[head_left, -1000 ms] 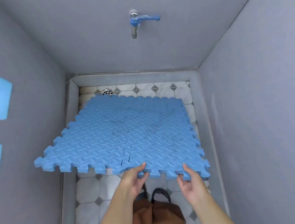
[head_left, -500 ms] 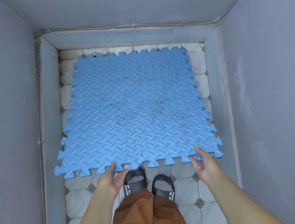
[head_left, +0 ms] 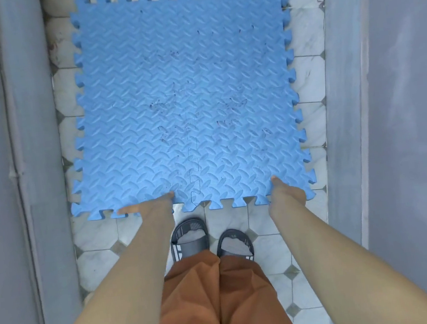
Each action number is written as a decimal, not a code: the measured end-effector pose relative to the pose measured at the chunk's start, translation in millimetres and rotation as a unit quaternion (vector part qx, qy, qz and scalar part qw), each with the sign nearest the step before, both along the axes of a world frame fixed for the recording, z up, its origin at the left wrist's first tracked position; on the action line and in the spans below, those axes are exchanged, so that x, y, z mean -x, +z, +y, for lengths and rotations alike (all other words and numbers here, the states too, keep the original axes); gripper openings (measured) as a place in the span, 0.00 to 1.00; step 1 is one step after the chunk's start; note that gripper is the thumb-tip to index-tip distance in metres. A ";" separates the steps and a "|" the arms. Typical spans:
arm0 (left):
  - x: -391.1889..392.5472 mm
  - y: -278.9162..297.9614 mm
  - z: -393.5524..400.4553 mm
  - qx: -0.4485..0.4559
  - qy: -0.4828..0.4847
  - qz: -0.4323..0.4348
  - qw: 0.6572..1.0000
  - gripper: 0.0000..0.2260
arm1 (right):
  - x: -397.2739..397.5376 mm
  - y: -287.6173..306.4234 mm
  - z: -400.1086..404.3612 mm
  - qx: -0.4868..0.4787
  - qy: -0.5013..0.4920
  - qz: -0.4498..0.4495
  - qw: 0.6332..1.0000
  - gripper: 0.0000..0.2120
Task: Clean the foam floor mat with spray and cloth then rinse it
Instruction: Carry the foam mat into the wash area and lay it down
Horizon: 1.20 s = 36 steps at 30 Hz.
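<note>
I've got both hands, left [head_left: 149, 206] and right [head_left: 287, 192], gripping the mat [head_left: 188, 97] at its near edge; probably light, floppy foam, joined down the middle, so hold wide.

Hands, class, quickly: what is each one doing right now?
Left hand: holds the near edge of the blue foam mat, thumb on top.
Right hand: holds the same edge near the right corner.

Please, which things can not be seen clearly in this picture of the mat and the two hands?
Head view only:
- Fingers of the left hand and right hand: tucked under the mat edge, so the grip is only partly visible.
- Floor under the mat: covered.
- Mat's far edge: partly cut off by the picture's top.
- Dark marks on the mat: too faint to identify.
</note>
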<state>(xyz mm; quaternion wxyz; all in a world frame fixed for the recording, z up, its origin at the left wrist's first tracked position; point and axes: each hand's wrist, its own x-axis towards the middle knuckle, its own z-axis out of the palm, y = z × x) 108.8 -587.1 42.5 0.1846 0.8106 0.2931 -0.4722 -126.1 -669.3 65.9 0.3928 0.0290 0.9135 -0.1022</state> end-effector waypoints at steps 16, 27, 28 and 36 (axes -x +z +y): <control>38.2 -86.2 28.9 0.048 -0.374 -0.080 0.923 0.54 | 11.9 -103.5 57.4 0.035 0.312 -0.014 0.949 0.55; 30.5 -87.0 29.0 -0.076 -0.628 -0.152 0.759 0.54 | 11.8 -88.9 43.5 -0.096 0.534 0.071 0.837 0.48; 28.7 -84.8 26.0 -0.076 -0.645 -0.154 0.744 0.52 | 10.6 -87.8 41.2 -0.104 0.540 0.072 0.832 0.48; -0.6 14.1 6.8 -0.062 -0.722 -0.167 0.669 0.45 | 4.6 3.2 14.0 -0.067 0.610 0.075 0.786 0.46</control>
